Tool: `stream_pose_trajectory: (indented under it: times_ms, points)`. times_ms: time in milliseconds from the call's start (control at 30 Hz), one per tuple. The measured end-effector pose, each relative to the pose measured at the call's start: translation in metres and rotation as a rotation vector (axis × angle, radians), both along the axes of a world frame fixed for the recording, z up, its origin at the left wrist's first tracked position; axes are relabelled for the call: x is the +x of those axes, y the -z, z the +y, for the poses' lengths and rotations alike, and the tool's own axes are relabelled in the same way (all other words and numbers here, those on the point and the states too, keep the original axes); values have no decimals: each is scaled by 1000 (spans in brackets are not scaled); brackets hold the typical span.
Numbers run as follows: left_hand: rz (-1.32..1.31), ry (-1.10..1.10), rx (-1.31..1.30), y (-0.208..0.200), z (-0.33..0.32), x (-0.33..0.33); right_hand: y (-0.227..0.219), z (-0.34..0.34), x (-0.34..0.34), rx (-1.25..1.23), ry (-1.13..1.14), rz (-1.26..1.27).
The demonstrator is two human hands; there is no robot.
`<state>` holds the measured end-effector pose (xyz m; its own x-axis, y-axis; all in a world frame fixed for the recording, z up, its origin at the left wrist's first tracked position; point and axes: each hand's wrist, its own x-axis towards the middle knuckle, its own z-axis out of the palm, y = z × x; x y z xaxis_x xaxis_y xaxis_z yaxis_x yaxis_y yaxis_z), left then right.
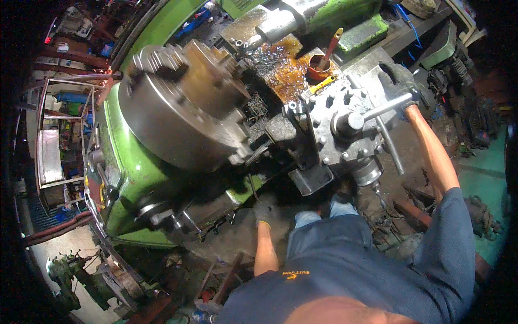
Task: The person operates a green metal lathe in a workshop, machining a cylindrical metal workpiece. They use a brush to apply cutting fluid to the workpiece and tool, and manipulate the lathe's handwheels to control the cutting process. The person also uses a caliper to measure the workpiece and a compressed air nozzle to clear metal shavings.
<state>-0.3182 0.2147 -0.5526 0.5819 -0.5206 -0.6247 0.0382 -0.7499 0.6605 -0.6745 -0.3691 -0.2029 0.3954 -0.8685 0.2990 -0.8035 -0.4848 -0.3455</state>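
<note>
Your dark-gloved right hand (412, 101), right of frame, has its grip wrapped round the end of a smooth steel handle (386, 108) on the blocky, bolted tool post (334, 148). Your left hand (264, 211), low centre, is at a thin lever (252, 186); I cannot tell whether that grip closes on it. Upper left, the heavy, round lathe chuck (175, 129) shows blurred, stepped edges. Metal chips (271, 66) litter an oily brown surface (294, 89) at upper centre. Little room separates chuck and tool post; more opens toward your right forearm (431, 146).
</note>
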Motion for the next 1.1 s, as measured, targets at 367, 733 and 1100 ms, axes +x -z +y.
stream_pose_trajectory:
  times_ms: [367, 733, 1100]
  points:
    - [-169, 425, 246, 74, -17, -55, 3, 4, 1, 32, 49, -1]
    - [-624, 30, -25, -92, -23, -52, -2, -1, -9, -55, -59, -20]
    - [-1881, 249, -499, -482, -181, 104, -5, -1, -13, -96, -94, -113]
